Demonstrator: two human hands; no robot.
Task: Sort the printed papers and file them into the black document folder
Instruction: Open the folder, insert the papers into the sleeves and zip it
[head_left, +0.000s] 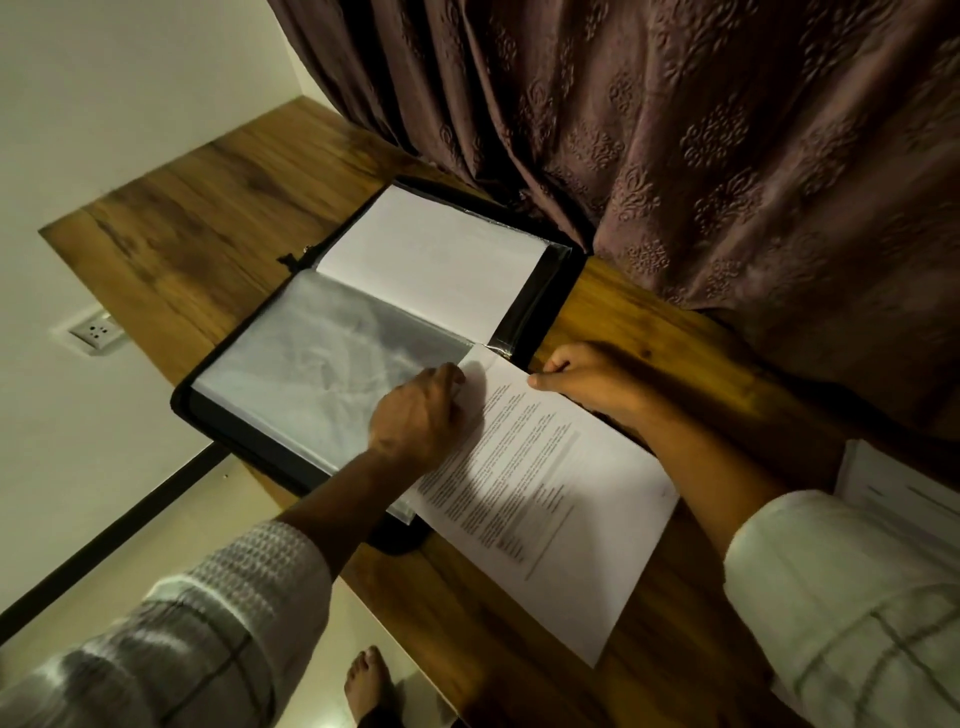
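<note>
Snagging on the heavy mauve embossed curtain (727, 156) is the broadest risk. It hangs down to the brown wood-grain counter (234, 208) right against the far corner of the open black zip-edged document folder (270, 454), so a hard push on the folder could likely drive it under the cloth.

The folder's near corner juts past the counter's front edge. Downward pressure there could tip it or slide it off.

The white printed paper sheet (561, 519) lies slantwise on the counter beside the folder. Its far corner is just at the mouth of the near clear plastic sleeve (311, 364), and most of it is outside. That sleeve looks creased and limp, so the sheet may buckle, dog-ear its leading corner, or slip between sleeves instead of into one. The far pocket already holds a plain white page (431, 260).

A pale stack of further papers (904, 483) sits well apart by the right sleeve, where a moving forearm could scatter it.

The left hand (415, 421) is curled, knuckles up, at the sleeve's mouth. Whether it pinches plastic, paper or both is hidden. If it only presses down, it would probably close the opening.

The right hand (587, 379) pinches the sheet's far edge between thumb and fingers. Pushing from there alone may skew the sheet.
</note>
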